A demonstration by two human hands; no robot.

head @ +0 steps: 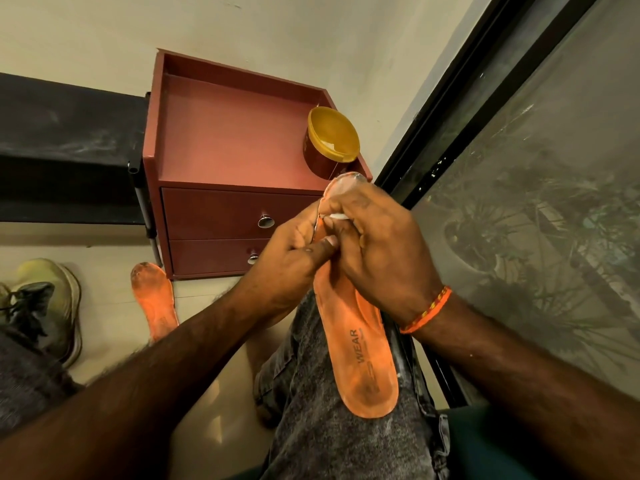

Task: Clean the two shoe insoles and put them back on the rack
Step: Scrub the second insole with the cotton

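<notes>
Two hands meet mid-frame: the insole (360, 355) is held by the left hand (294, 261), a white cloth (337, 216) pinched by the right hand (384, 258).

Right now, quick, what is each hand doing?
Left hand: fingers grip the edge of the orange insole on the lap.
Right hand: fingers pinch a small white thing against that insole's toe end; what it is cannot be told.
</notes>
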